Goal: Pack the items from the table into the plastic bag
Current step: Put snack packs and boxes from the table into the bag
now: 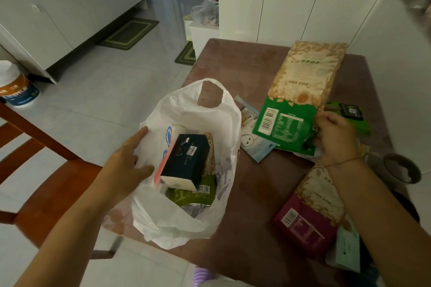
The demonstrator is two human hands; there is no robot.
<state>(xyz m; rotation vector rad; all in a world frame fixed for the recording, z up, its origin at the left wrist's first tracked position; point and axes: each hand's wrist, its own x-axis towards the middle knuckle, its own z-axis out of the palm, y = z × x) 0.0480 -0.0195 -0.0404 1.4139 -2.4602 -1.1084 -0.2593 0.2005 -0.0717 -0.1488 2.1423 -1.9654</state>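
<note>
Pale floor tiles and white cabinets surround a brown table (233,62). White plastic bag (186,216) stands open at the table's near-left edge. Left hand (127,160) grips the bag's left rim, index finger stretched along the plastic, thumb inside the mouth. Just right of that thumb, inside the bag: a dark blue tissue pack (184,163) leaning over an olive-green packet (193,197). Right hand (335,137), fingers curled, pinches the near-right corner of a long green-and-tan food bag (300,90) lying flat. Left of this hand, a pale blue sachet (256,146); nearer the person, a maroon-and-tan food bag (307,216).
</note>
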